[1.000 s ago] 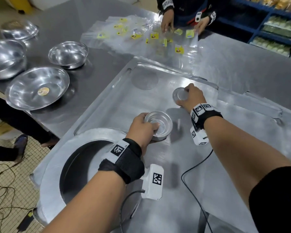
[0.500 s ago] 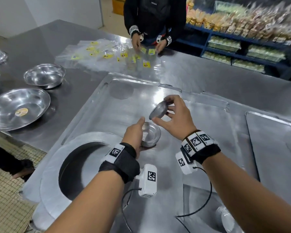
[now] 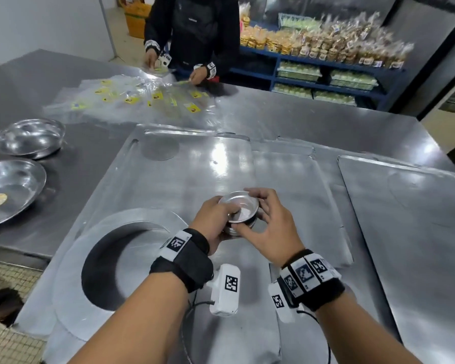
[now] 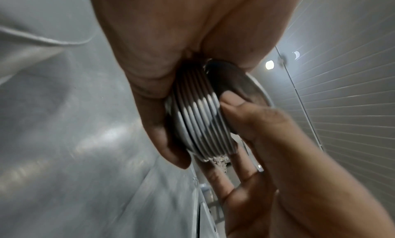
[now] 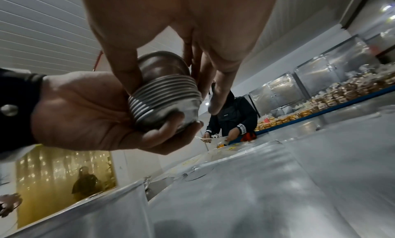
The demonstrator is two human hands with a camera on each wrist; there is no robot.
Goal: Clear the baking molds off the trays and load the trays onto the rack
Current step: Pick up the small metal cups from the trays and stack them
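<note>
A nested stack of small round metal baking molds (image 3: 239, 214) is held just above the big metal tray (image 3: 195, 179). My left hand (image 3: 216, 219) cups the stack (image 5: 164, 98) from below and the left, fingers curled under it. My right hand (image 3: 265, 222) grips the top mold at its rim, thumb in front and fingers round the far side. The left wrist view shows the stacked rims (image 4: 200, 123) pinched between both hands. Another tray (image 3: 410, 232) lies to the right, overlapping further trays behind.
A large round metal pan (image 3: 71, 261) lies on the tray's near left corner. Steel bowls (image 3: 13, 190) (image 3: 29, 137) stand on the table at left. Clear bags with yellow labels (image 3: 142, 101) are spread at the far side, where another person (image 3: 192, 35) works. Shelves of packed bread (image 3: 326, 48) stand behind.
My right hand carried a single mold from the far part of the tray back to my left hand and set it onto the stack. Both hands now hold the stack together.
</note>
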